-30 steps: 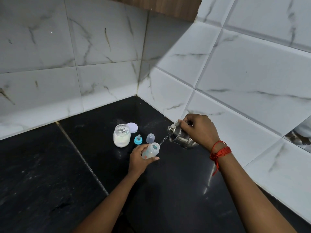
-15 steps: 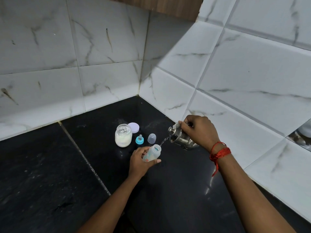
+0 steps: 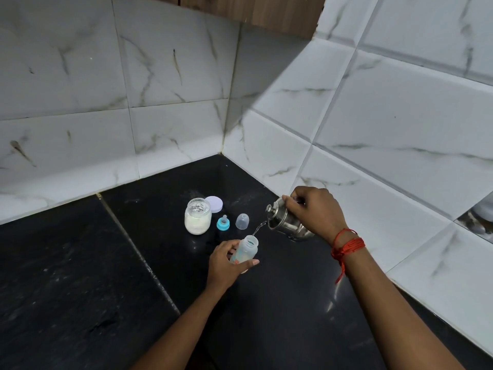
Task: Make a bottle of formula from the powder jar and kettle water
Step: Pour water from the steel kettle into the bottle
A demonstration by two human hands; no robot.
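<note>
My left hand (image 3: 224, 265) grips a clear baby bottle (image 3: 246, 249), uncapped, above the black counter. My right hand (image 3: 317, 210) holds a small steel kettle (image 3: 284, 220) tilted to the left, and a thin stream of water (image 3: 258, 228) runs from its spout into the bottle's mouth. Behind the bottle stands an open glass powder jar (image 3: 198, 219) with white powder, its white lid (image 3: 214, 204) lying beside it. A blue teat ring (image 3: 223, 223) and a clear bottle cap (image 3: 242, 221) sit between the jar and the kettle.
The black stone counter (image 3: 80, 276) meets white marble-look wall tiles (image 3: 173, 134) in a corner close behind the jar. The right wall runs close beside the kettle. A red thread band (image 3: 345, 247) circles my right wrist.
The kettle stays tilted and water keeps pouring. The bottle in my left hand has shifted slightly toward me and lower; otherwise the hands hold their places.
</note>
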